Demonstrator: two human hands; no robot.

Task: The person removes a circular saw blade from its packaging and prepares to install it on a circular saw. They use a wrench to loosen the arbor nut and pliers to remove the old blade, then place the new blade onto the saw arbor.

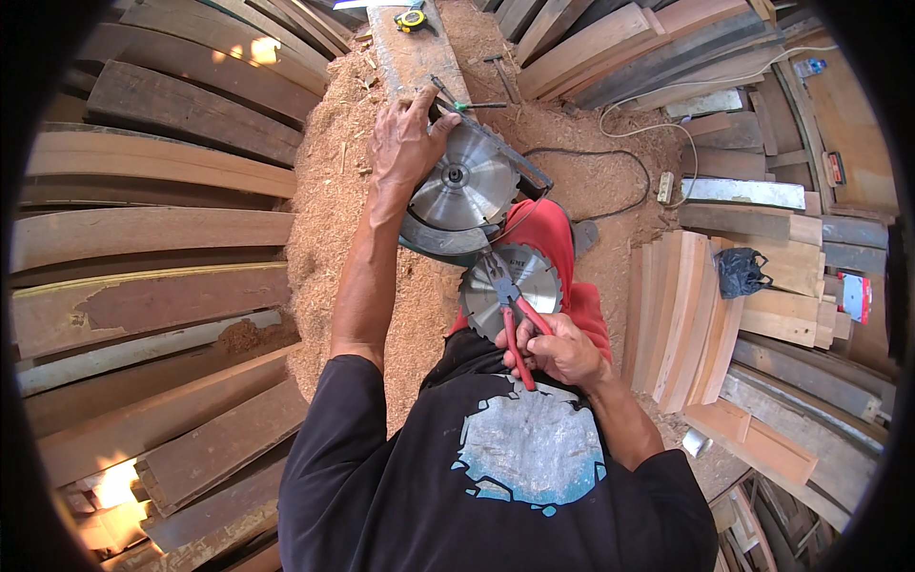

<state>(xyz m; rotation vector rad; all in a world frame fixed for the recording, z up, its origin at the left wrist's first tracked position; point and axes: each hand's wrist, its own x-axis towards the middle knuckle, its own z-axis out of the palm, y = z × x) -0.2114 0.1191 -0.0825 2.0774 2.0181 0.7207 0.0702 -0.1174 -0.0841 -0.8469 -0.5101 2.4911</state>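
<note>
Right hand [562, 355] grips the red-handled pliers [506, 289] over a loose blade [539, 277]; left hand [402, 143] sits on the circular saw [464, 195], sawdust [329, 219] everywhere!

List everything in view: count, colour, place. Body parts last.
circular saw: 1, silver blade, by left hand
loose saw blade: 1, silver, on lap
pliers: 1, red handles, in right hand
screwdriver: 1, green, above saw
tape measure: 1, yellow-black, on top plank
top plank: 1, brown, top centre
boards: many, mostly brown, both sides
sawdust: tan, on ground
plastic bag: 1, black, right
cords: black and white, right of saw
bottle: 1, clear-blue, upper right
smaller items: too small to tell
shirt: 1, black, bottom
trousers: red, centre
left hand: 1, at saw's upper edge
right hand: 1, gripping pliers
</note>
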